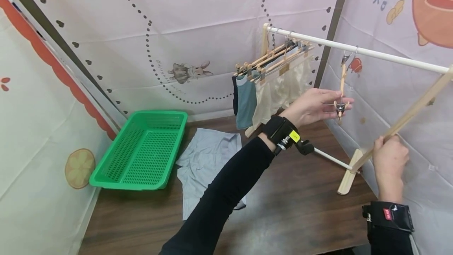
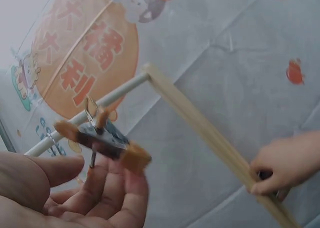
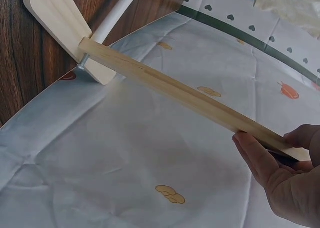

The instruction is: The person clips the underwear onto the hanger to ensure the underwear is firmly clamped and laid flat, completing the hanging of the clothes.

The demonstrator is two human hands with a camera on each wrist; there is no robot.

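**A:** Head view first, from the left — what's over there?

**B:** A green basket (image 1: 141,150) on the table (image 1: 290,207), then a pale grey garment (image 1: 205,164) lying flat beside it. Further along, clothes hang on wooden hangers (image 1: 272,60) at the far end of the white rail (image 1: 371,53).

**A:** And your hands?

**B:** My left hand (image 1: 313,105) reaches up to the empty clip hanger (image 1: 341,89) dangling from the rail; my fingers (image 2: 125,188) lie nearly straight under its lower metal clip, touching, not clamped. My right hand (image 1: 389,166) is curled round the rack's slanted wooden leg (image 1: 407,117).

**A:** How will the hanger handle?

**B:** Light and stiff, I'd judge, but free to swing on its hook. I'd take the wooden bar beside the clip, not the sprung clip.
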